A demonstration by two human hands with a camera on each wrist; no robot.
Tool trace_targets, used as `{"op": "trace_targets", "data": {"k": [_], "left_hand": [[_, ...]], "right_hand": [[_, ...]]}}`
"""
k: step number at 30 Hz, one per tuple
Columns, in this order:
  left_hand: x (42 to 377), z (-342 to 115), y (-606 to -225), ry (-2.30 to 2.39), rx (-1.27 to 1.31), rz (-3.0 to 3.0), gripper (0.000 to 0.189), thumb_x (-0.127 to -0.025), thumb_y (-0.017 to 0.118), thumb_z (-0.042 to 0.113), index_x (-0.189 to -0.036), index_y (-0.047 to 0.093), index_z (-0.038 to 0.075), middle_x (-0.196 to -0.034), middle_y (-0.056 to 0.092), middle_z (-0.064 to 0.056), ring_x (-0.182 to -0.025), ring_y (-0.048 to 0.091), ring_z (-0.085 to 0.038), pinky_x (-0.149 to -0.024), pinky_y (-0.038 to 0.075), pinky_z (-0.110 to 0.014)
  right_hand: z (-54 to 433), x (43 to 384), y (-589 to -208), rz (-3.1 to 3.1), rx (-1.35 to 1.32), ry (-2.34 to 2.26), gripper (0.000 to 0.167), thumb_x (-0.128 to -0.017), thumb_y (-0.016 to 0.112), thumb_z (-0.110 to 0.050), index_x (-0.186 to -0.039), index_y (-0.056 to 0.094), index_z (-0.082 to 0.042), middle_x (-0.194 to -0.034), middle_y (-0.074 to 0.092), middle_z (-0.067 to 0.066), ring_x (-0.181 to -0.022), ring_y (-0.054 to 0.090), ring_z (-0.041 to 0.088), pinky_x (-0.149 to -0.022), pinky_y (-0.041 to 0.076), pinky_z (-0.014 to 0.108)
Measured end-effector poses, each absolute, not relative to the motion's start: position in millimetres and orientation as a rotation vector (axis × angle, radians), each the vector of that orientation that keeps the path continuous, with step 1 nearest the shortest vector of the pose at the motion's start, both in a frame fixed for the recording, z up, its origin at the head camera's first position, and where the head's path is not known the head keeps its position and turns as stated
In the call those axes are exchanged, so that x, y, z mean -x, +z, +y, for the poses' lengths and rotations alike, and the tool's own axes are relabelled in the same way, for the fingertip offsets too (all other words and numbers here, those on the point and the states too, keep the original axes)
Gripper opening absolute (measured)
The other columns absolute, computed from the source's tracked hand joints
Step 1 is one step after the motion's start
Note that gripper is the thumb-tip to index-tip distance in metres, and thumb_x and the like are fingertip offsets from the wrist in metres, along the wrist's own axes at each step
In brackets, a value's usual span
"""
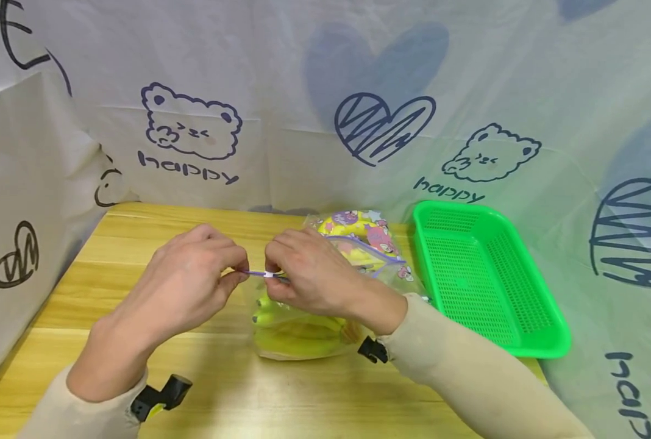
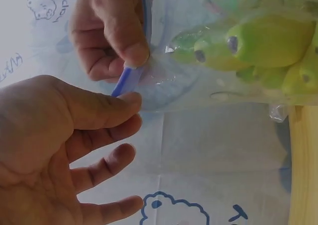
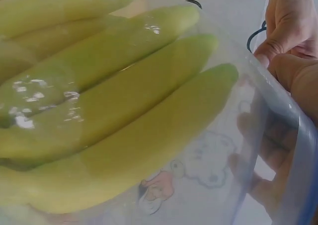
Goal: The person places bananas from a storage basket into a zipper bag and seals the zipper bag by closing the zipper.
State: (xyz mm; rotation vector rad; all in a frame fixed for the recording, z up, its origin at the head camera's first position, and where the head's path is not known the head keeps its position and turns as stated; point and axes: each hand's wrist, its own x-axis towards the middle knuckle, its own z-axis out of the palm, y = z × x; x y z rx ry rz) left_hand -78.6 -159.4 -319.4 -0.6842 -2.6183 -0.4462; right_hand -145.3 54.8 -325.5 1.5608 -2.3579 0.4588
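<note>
A clear plastic zip bag (image 1: 281, 355) holds yellow-green bananas (image 1: 298, 339) and stands on the table below my hands. My left hand (image 1: 188, 283) pinches the end of its purple zip strip (image 2: 124, 81) between thumb and forefinger, the other fingers spread loose in the left wrist view. Close beside it, my right hand (image 1: 314, 271) pinches the strip at a small white slider (image 1: 269, 274). Through the bag's wall, the right wrist view shows the bananas (image 3: 129, 115) large, their tips toward the zip edge.
Printed pink and purple plastic (image 1: 380, 235) with yellow inside lies behind my right hand. A green perforated basket (image 1: 545, 317) stands on the right of the wooden table (image 1: 111, 268). White cloth (image 1: 281, 73) with bear and heart drawings hangs around the back and sides.
</note>
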Motion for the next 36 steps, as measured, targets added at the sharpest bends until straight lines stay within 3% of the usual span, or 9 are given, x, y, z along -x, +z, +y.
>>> {"op": "trace_targets", "data": {"k": [4, 10, 15, 26, 36], "left_hand": [[79, -160, -320, -0.473, 0.643, -2.646, 0.013, -0.085, 0.085, 0.008, -0.086, 0.076, 0.018, -0.088, 0.076, 0.006, -0.089, 0.061, -0.020, -0.067, 0.050, -0.038], [79, -153, -322, -0.524, 0.619, -2.663, 0.009, -0.089, 0.082, 0.012, -0.097, 0.077, 0.012, -0.097, 0.078, -0.002, -0.092, 0.062, -0.024, -0.076, 0.051, -0.041], [81, -151, -326, -0.520, 0.694, -2.544, 0.009, -0.088, 0.084, 0.010, -0.093, 0.078, 0.013, -0.093, 0.077, 0.000, -0.092, 0.063, -0.022, -0.081, 0.051, -0.041], [79, -156, -326, -0.535, 0.608, -2.574, 0.017, -0.085, 0.084, 0.008, -0.086, 0.072, 0.019, -0.092, 0.076, 0.004, -0.092, 0.063, -0.021, -0.077, 0.050, -0.045], [79, -164, -327, -0.593, 0.514, -2.671, 0.011, -0.090, 0.082, 0.011, -0.089, 0.074, 0.019, -0.091, 0.075, 0.005, -0.095, 0.063, -0.023, -0.077, 0.049, -0.045]], "right_hand": [[59, 147, -328, -2.355, -1.550, 0.497, 0.011, -0.089, 0.074, -0.014, -0.090, 0.064, -0.011, -0.085, 0.066, -0.001, -0.088, 0.062, 0.018, -0.084, 0.050, 0.036], [59, 148, -332, -2.342, -1.533, 0.534, 0.009, -0.091, 0.074, -0.014, -0.091, 0.066, -0.010, -0.087, 0.067, 0.000, -0.088, 0.063, 0.019, -0.083, 0.051, 0.033], [57, 148, -332, -2.370, -1.538, 0.570, 0.007, -0.093, 0.074, -0.015, -0.094, 0.069, -0.011, -0.090, 0.069, -0.001, -0.091, 0.064, 0.018, -0.084, 0.050, 0.034], [62, 150, -325, -2.390, -1.561, 0.425, 0.010, -0.095, 0.072, -0.021, -0.095, 0.068, -0.012, -0.090, 0.068, -0.002, -0.093, 0.064, 0.018, -0.088, 0.051, 0.036], [75, 153, -324, -2.492, -1.524, 0.384, 0.011, -0.099, 0.070, -0.024, -0.098, 0.069, -0.013, -0.093, 0.069, -0.002, -0.092, 0.064, 0.018, -0.087, 0.049, 0.036]]}}
